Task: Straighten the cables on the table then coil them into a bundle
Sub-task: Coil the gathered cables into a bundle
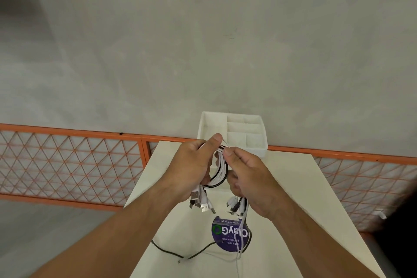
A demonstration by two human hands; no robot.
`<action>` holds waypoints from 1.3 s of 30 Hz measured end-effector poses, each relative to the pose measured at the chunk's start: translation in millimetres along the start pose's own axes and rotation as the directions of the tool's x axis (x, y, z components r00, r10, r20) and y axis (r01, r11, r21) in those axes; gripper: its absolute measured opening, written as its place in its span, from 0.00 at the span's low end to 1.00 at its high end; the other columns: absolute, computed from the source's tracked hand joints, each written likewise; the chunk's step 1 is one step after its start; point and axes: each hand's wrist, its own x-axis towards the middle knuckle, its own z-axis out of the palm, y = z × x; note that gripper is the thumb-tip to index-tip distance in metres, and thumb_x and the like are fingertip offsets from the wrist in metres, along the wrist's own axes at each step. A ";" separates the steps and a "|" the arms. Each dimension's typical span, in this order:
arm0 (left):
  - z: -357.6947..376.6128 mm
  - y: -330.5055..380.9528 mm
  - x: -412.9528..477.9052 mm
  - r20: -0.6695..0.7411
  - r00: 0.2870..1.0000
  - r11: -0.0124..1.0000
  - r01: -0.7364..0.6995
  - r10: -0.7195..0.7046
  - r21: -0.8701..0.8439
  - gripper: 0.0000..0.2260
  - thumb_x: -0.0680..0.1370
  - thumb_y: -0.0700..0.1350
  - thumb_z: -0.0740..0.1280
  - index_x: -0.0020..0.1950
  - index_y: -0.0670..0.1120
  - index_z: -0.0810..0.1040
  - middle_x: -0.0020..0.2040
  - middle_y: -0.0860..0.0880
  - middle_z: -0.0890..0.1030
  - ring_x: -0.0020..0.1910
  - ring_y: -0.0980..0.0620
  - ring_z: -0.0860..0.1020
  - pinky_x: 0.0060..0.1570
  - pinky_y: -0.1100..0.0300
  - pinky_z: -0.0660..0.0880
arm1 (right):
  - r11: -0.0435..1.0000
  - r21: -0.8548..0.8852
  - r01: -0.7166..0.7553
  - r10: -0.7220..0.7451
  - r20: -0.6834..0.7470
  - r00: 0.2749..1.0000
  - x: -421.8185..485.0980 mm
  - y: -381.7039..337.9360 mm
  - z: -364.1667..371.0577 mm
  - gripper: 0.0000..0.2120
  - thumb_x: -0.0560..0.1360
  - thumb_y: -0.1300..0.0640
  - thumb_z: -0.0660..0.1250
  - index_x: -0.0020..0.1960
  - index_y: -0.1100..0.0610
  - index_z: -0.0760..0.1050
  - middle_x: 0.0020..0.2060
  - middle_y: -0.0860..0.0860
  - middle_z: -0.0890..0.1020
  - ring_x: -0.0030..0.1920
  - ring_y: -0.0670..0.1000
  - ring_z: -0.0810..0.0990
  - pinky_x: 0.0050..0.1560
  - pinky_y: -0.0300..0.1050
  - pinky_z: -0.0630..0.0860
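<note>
Coil: a bundle of white and black cables (220, 172) is held up over the table (282, 198), between both hands, just in front of the tray.
Left hand: the left hand (194, 165) is closed round the left side of the coil, with the thumb laid over its far top.
Right hand: the right hand (252, 183) pinches the top of the coil between thumb and fingers; its lower fingers are curled near the right side, though what they hold cannot be told.
Plug ends: the USB plugs (202, 204) hang below the left hand, and the smaller connectors (235, 205) hang below the right hand.
Done: most of the cables are judged to be straightened, gathered and looped.
Left, white: one white cable (237, 262) trails from the right hand down over the purple round label (228, 232) toward the near edge and is not yet wound in.
Left, dark: a dark cable (203, 249) lies loose on the near part of the table, apart from the coil; it is judged to need straightening and coiling.
Tray: a white compartment tray (259, 150) stands at the far edge of the table.
Progress: well past halfway, by estimate.
</note>
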 end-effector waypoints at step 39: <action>0.8 -19.1 25.7 -0.204 0.872 0.799 -0.283 0.444 0.531 0.27 0.82 0.56 0.54 0.28 0.43 0.67 0.24 0.50 0.69 0.25 0.52 0.67 0.29 0.57 0.64 | 0.778 -0.628 0.019 -0.064 -0.048 0.997 3.5 6.1 -3.1 0.14 0.82 0.48 0.55 0.46 0.55 0.74 0.37 0.51 0.79 0.37 0.50 0.76 0.41 0.46 0.74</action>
